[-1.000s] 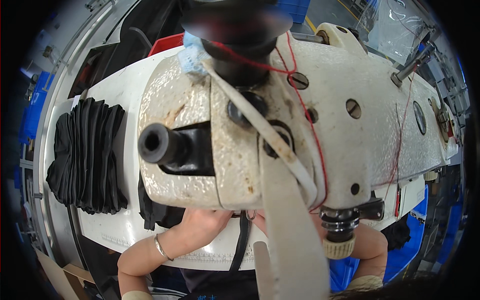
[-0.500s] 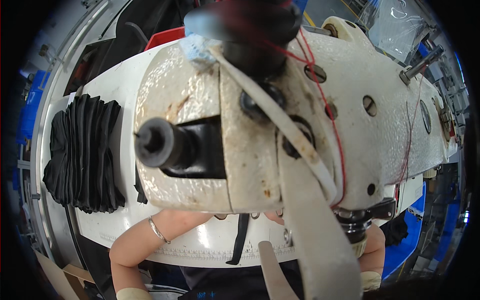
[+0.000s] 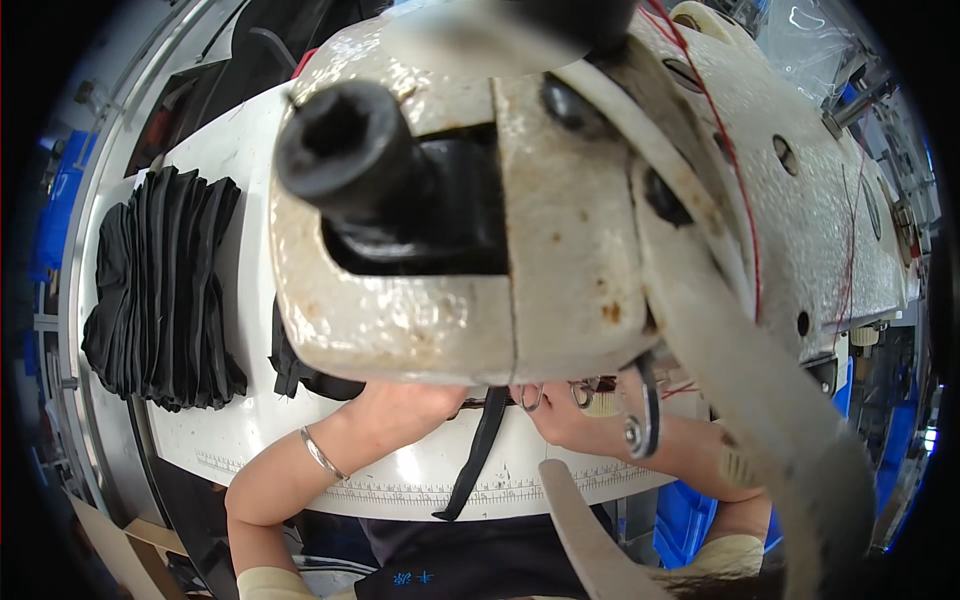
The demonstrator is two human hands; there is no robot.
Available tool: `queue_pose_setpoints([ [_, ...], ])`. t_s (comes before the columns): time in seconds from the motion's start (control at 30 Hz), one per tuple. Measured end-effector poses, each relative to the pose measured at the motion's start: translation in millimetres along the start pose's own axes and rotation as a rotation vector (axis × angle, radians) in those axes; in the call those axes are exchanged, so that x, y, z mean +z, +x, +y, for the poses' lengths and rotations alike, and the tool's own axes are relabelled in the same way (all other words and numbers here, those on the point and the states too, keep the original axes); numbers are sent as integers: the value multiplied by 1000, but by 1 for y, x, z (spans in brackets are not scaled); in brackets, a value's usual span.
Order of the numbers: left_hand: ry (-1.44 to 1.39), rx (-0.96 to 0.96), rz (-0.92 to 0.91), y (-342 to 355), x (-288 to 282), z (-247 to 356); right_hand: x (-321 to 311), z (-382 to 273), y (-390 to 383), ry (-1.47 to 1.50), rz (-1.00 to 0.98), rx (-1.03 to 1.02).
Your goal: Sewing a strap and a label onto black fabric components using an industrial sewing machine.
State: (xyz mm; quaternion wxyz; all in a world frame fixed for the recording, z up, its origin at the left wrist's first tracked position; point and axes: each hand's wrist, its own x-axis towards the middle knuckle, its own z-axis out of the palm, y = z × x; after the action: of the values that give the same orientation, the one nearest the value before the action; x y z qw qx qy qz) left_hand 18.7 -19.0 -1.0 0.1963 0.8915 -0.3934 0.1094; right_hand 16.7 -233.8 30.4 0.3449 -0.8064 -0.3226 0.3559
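A white sewing machine fills the middle of the view and covers much of the work beneath it. My left hand lies at the lower edge of the machine's head; its fingers are hidden. My right hand is on the other side of a narrow black fabric strip, partly behind wire thread guides, its fingertips also out of sight. From between my hands the strip hangs toward me over the white table. More black fabric shows beside the machine, near my left hand.
A stack of folded black fabric pieces stands on the table at the left. Red thread runs along the machine. A pale lever juts out in front of me. Blue bins sit beyond the table edge at lower right.
The machine's head appears larger and higher in the view, so more of both hands shows beneath it. The strip's free end appears slightly farther left.
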Motion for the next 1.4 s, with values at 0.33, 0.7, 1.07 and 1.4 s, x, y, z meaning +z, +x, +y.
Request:
queue_pose_setpoints([
  [0.33,-81,-69,-178,-8,-2,-1,13,15,8,389,56,53],
  [0.7,-79,-103,-256,-3,-5,-7,35,64,13,193,270,-105],
  [1.07,-13,-114,-74,12,-23,-2,18,51,12,-566,695,-439],
  [1.4,191,-64,40,22,-49,16,0,43,7,-1000,728,-514],
])
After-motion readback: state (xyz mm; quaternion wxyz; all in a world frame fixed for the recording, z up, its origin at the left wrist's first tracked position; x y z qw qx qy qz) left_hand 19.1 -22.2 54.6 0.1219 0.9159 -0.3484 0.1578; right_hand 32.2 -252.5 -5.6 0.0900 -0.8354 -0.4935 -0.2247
